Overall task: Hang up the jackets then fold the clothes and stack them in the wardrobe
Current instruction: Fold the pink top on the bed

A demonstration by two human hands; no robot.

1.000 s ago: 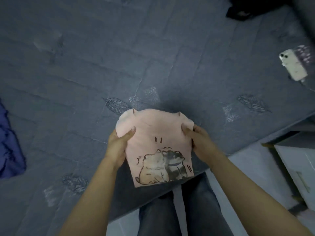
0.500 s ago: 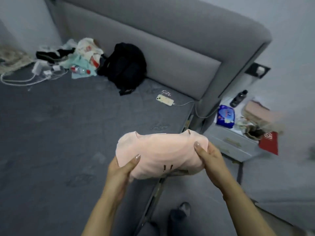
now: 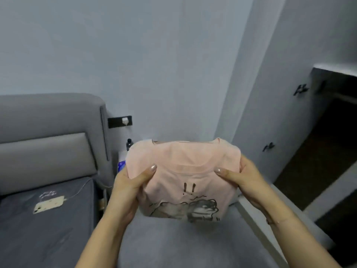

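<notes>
A folded pink T-shirt (image 3: 183,167) with a cartoon animal print and two exclamation marks is held in the air in front of me. My left hand (image 3: 128,183) grips its left side, thumb on top. My right hand (image 3: 242,177) grips its right side the same way. The open wardrobe (image 3: 328,144) stands at the right, its inside dark and its white door (image 3: 274,105) swung open toward me.
The bed with a dark grey sheet (image 3: 46,219) and grey padded headboard (image 3: 48,136) is at the left. A white phone (image 3: 49,204) on a charging cable lies on it. A bottle (image 3: 129,144) stands behind the shirt. A wall socket (image 3: 120,121) sits beside the headboard.
I have lifted the folded shirt off the bed and turned right, from facing the bed toward the wall and the wardrobe. Both hands have kept their hold.
</notes>
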